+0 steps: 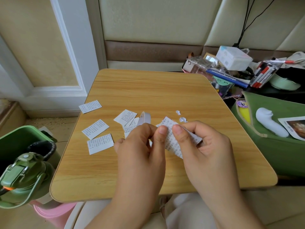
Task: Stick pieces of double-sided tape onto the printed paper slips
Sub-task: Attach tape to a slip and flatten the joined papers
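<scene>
Hidden: our left hand [140,142] covers the lower part of the tape roll [144,119], and we cannot tell whether it grips the roll.
Hard to make out: the print on the slips is too small for us to read.
Left hand: fingers curled, thumb pressed on the held slip [173,139].
Right hand [203,144]: thumb and fingers pinch the same slip, raised above the tabletop [148,90].
Loose slips [95,128]: lying at our left, apart from the hands.

A green bottle [21,177] stands left; a white device [269,123] lies on a green pouch [280,151].
</scene>
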